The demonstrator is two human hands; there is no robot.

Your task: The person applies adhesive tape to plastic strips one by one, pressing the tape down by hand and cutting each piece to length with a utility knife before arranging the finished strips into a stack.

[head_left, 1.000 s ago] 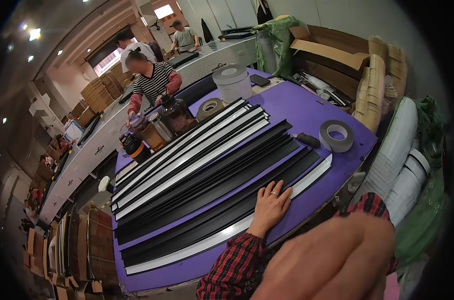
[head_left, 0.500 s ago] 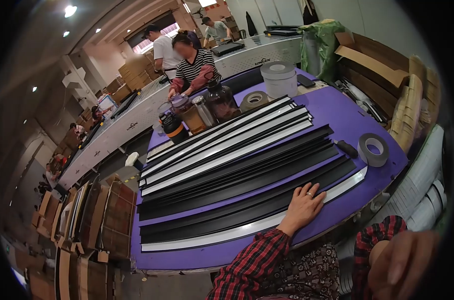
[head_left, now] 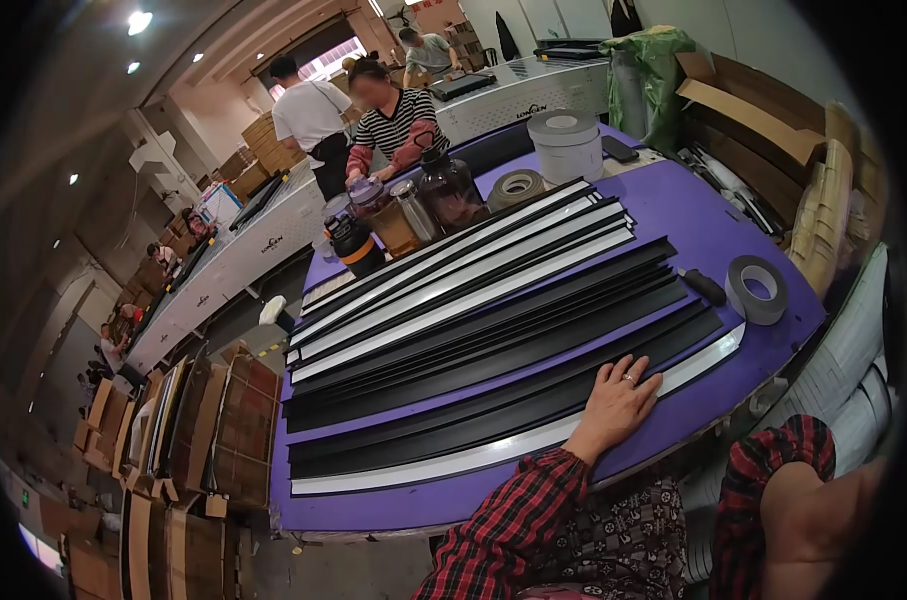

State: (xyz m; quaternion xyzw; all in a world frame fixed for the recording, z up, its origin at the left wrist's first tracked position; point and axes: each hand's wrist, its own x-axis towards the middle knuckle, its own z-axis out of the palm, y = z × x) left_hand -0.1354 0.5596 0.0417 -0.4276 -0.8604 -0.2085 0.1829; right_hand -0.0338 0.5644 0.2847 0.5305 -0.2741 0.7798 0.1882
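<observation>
Red-and-black plaid sleeves (head_left: 513, 520) cover the near side of a purple table (head_left: 398, 508); far off, a striped black-and-white shirt (head_left: 401, 122).

From my remote view, the nearest white-faced strip (head_left: 493, 448) lies flat across the purple worktop (head_left: 693, 215), long, narrow and black-edged, its face glossy. The fingers of my left hand (head_left: 616, 405) rest spread across it, toward its right end; beyond that end sits a grey tape roll (head_left: 758, 290). Just behind it I see glossy black strips (head_left: 453, 415) lying lengthwise. Farther back, ridged black strips (head_left: 493, 335) lie closely side by side, and behind those, black-and-white strips (head_left: 473, 270) overlap at slight angles. My right hand (head_left: 823, 525) is blurred, well apart from all the strips.
</observation>
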